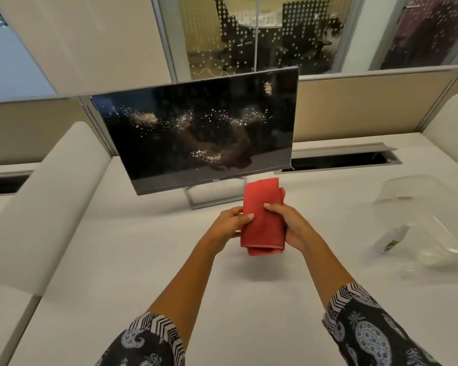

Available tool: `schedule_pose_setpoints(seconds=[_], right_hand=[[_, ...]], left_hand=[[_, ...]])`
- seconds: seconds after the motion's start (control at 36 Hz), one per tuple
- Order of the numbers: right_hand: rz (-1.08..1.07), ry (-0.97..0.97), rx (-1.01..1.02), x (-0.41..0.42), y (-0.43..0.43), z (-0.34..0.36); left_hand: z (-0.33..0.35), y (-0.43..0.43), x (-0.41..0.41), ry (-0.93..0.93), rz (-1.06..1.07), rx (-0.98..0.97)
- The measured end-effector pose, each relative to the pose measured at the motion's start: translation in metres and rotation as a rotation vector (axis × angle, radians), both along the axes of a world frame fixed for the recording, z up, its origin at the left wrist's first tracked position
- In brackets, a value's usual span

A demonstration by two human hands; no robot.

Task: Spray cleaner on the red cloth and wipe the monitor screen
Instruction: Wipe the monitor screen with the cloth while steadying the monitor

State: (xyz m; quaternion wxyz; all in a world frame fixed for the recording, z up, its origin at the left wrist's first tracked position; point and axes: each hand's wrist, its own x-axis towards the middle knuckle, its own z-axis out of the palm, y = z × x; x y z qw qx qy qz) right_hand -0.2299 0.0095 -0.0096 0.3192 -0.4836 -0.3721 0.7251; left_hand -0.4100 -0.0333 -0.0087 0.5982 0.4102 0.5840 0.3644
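Nearest me, two patterned black-and-white sleeves [154,339] end at bare forearms. Ahead of them my left grip [229,224] and right grip [291,224] both grasp the folded red cloth [262,220] over the white bench [117,273]. The left thumb pinches its left edge, the right thumb lies across its front, and the fingers curl behind. The cloth stands lengthwise between the two grips, its upper end rising past the fingertips. Well to the right of the right grip, a small white spray bottle [391,237] with a green label lies tilted at some clear plastic packaging [421,204]; I cannot tell whether it is inside. Just beyond the grips stands the monitor [196,133], its dark screen dotted with pale specks. Behind it run a beige partition [368,107] and a glass wall [222,35].
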Motion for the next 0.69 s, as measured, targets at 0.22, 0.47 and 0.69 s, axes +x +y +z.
schedule_pose_setpoints(seconds=[0.22,0.47,0.69], right_hand=[[-0.082,0.174,-0.057,-0.047,-0.015,0.003],[-0.187,0.367,-0.091,-0.054,-0.007,0.011],[-0.256,0.376,-0.063,-0.045,0.026,0.034]], left_hand=[[0.008,0.005,-0.043,-0.151,0.005,-0.017],[0.029,0.025,-0.052,-0.114,-0.040,0.043],[0.065,0.057,-0.048,0.082,-0.067,0.179]])
